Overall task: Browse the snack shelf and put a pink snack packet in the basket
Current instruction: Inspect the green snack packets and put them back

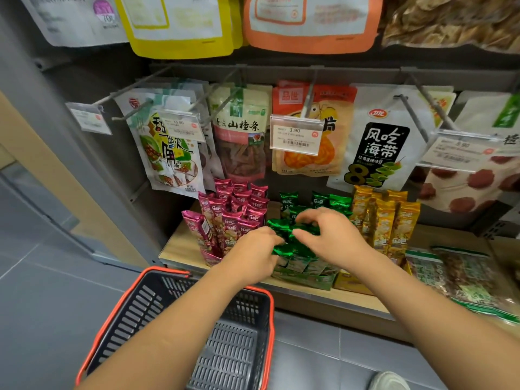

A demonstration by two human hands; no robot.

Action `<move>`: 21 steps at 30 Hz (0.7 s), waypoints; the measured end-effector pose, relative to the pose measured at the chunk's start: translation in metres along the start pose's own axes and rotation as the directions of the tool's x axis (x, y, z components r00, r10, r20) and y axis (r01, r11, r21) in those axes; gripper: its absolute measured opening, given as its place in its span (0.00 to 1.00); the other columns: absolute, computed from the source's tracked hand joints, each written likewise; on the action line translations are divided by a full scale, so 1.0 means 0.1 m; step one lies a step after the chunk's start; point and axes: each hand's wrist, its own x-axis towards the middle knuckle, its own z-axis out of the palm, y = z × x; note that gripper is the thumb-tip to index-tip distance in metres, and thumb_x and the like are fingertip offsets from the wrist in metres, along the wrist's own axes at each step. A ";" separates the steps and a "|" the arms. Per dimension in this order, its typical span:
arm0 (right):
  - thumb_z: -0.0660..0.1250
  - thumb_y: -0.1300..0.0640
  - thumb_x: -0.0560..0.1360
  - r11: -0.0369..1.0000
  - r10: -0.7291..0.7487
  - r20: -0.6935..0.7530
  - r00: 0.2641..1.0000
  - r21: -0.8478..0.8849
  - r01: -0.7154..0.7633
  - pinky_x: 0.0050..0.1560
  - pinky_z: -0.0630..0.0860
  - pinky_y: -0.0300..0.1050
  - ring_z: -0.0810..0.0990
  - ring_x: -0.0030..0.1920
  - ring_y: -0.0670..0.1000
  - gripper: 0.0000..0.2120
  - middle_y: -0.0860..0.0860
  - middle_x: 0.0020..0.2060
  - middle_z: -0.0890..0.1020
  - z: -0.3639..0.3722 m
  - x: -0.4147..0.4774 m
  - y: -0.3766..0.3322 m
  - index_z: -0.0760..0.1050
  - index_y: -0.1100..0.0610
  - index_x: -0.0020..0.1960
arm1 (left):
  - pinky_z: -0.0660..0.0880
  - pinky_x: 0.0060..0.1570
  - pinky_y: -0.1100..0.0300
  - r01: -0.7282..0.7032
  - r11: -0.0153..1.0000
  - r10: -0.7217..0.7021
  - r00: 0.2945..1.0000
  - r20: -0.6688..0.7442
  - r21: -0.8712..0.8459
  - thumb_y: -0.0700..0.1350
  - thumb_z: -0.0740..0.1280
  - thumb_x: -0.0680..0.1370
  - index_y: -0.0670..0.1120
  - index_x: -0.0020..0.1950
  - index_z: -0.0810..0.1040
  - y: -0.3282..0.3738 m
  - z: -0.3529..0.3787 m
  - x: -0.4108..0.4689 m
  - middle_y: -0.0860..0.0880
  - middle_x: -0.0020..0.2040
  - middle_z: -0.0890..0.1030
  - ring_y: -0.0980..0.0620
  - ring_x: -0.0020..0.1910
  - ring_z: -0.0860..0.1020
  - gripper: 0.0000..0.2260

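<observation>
Brand "乐吧" on pink packets (233, 212)

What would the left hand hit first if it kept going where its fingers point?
The green packets: the left hand points up-right into them, seemingly touching. The pink packets sit left of that line.

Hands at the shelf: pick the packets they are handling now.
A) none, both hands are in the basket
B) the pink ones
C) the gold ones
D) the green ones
D: the left hand and right hand meet on the green packets, between the pink packets and the gold packets.
</observation>
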 end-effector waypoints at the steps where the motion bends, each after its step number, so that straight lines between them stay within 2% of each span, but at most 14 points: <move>1: 0.66 0.45 0.76 1.000 0.000 -0.026 1.000 0.001 0.000 0.58 0.75 0.48 0.77 0.59 0.53 0.18 0.51 0.57 0.79 0.00 0.05 -0.05 0.76 0.49 0.64 | 0.68 0.68 0.53 0.022 0.999 -0.023 1.000 -0.003 -0.036 0.45 0.69 0.77 0.46 0.69 0.74 -0.01 -0.03 -0.01 0.47 0.66 0.76 0.47 0.66 0.73 0.20; 6: 0.68 0.47 0.75 0.985 0.045 -0.019 0.999 -0.164 -0.048 0.53 0.76 0.49 0.77 0.57 0.55 0.16 0.52 0.55 0.80 0.12 0.29 -0.33 0.77 0.48 0.62 | 0.72 0.61 0.59 0.080 0.990 -0.084 0.996 -0.032 -0.115 0.47 0.71 0.75 0.47 0.64 0.79 -0.05 -0.11 -0.06 0.48 0.59 0.82 0.50 0.58 0.78 0.17; 9: 0.67 0.48 0.76 0.948 0.075 0.015 0.997 -0.312 -0.067 0.53 0.73 0.49 0.77 0.57 0.57 0.13 0.53 0.54 0.81 0.24 0.34 -0.40 0.78 0.49 0.59 | 0.72 0.62 0.57 0.091 0.988 -0.091 0.996 0.005 -0.121 0.47 0.71 0.75 0.48 0.65 0.78 -0.06 -0.11 -0.08 0.48 0.60 0.81 0.49 0.60 0.78 0.18; 11: 0.64 0.51 0.78 0.947 0.044 -0.028 0.999 -0.317 -0.051 0.51 0.72 0.49 0.78 0.55 0.57 0.10 0.53 0.51 0.82 0.27 0.31 -0.40 0.80 0.50 0.56 | 0.73 0.62 0.56 0.094 0.987 -0.092 0.996 0.019 -0.128 0.48 0.71 0.75 0.48 0.65 0.78 -0.08 -0.10 -0.08 0.49 0.60 0.81 0.50 0.60 0.78 0.18; 14: 0.62 0.53 0.79 0.992 0.006 -0.182 0.983 -0.120 -0.028 0.49 0.74 0.48 0.79 0.51 0.56 0.10 0.52 0.49 0.81 0.21 0.21 -0.36 0.80 0.52 0.56 | 0.72 0.61 0.60 0.088 0.982 -0.082 0.996 0.046 -0.164 0.48 0.72 0.75 0.47 0.65 0.78 -0.10 -0.11 -0.08 0.49 0.61 0.81 0.52 0.58 0.79 0.19; 17: 0.62 0.57 0.80 0.994 -0.029 -0.444 0.896 0.080 0.072 0.45 0.75 0.50 0.78 0.45 0.55 0.09 0.53 0.48 0.78 0.08 0.04 -0.36 0.79 0.57 0.55 | 0.70 0.54 0.68 0.114 0.967 -0.099 0.992 0.079 -0.227 0.46 0.72 0.74 0.48 0.64 0.79 -0.11 -0.19 -0.08 0.51 0.60 0.81 0.55 0.54 0.80 0.19; 19: 0.62 0.61 0.79 0.975 -0.083 -0.591 0.802 0.116 0.187 0.44 0.75 0.50 0.76 0.45 0.53 0.07 0.55 0.48 0.77 -0.03 -0.12 -0.37 0.77 0.61 0.53 | 0.70 0.50 0.71 0.145 0.952 -0.138 0.989 0.048 -0.268 0.42 0.70 0.74 0.50 0.59 0.82 -0.10 -0.29 -0.09 0.52 0.55 0.84 0.59 0.50 0.80 0.13; 21: 0.62 0.66 0.78 0.953 -0.132 -0.675 0.726 0.116 0.281 0.45 0.73 0.45 0.74 0.46 0.52 0.05 0.57 0.46 0.77 -0.17 -0.29 -0.36 0.76 0.65 0.50 | 0.74 0.43 0.68 0.171 0.938 -0.193 0.980 -0.044 -0.303 0.39 0.67 0.74 0.53 0.47 0.85 -0.10 -0.44 -0.12 0.54 0.45 0.84 0.62 0.39 0.79 0.11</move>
